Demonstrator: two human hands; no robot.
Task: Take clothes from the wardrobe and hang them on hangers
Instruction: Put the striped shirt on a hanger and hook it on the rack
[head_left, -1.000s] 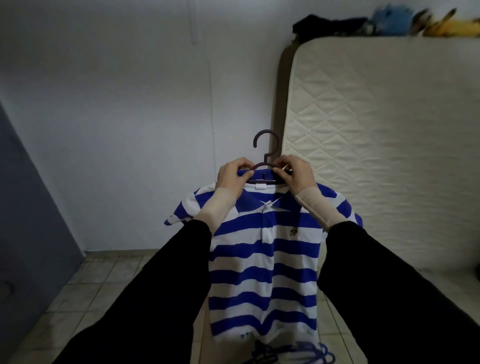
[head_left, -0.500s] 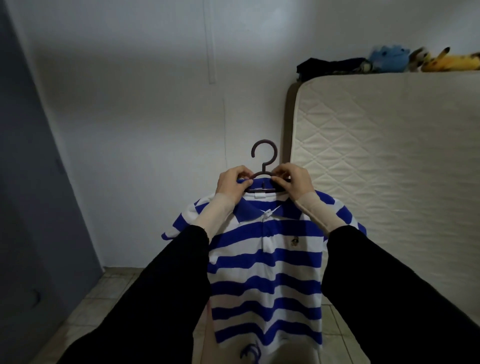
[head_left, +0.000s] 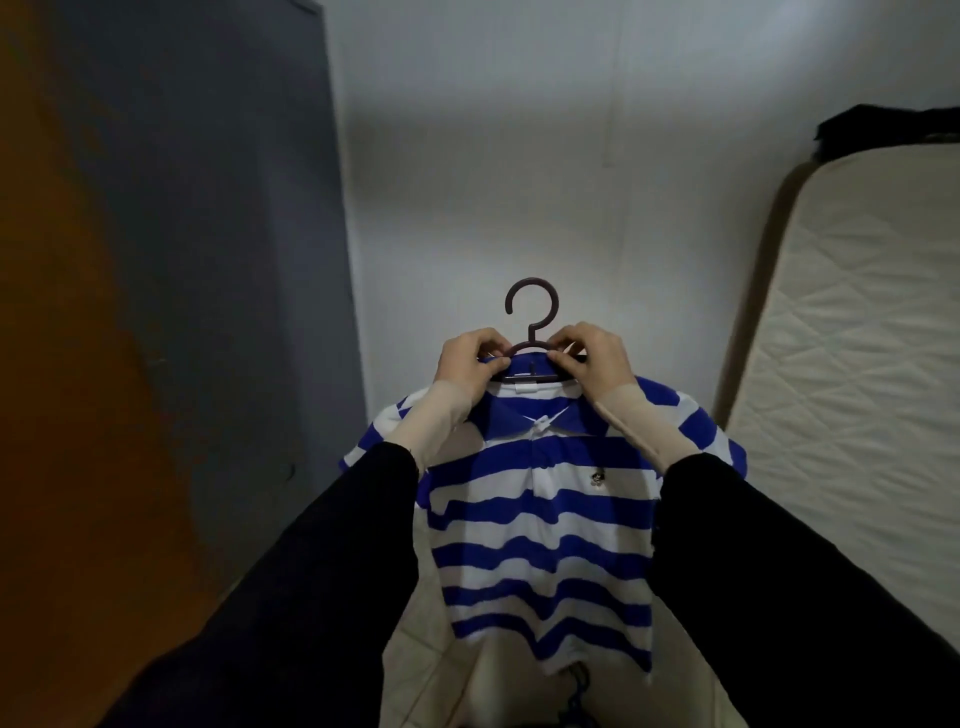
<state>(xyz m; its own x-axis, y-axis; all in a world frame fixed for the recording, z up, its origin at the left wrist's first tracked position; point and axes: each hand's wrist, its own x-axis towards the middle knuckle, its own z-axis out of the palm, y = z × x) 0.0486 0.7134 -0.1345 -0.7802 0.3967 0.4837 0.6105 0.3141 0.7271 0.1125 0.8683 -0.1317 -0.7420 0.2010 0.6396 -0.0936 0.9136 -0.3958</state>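
Item: striped polo shirt (head_left: 540, 525), hanging lengthwise straight down from a dark hanger (head_left: 531, 332), hook standing upright above. Left hand (head_left: 467, 361) and right hand (head_left: 592, 358) are each pinching collar and hanger shoulder, equally near. Grey wardrobe door (head_left: 234, 260) is lying leftward.

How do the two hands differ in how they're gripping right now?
The left hand pinches the shirt collar just left of the hanger neck; the right hand pinches at the hanger's right shoulder. The left hand's fingers curl inward over the collar edge, while the right hand's fingers point left toward the hook stem. Both grip at the same height, holding the shirt up.
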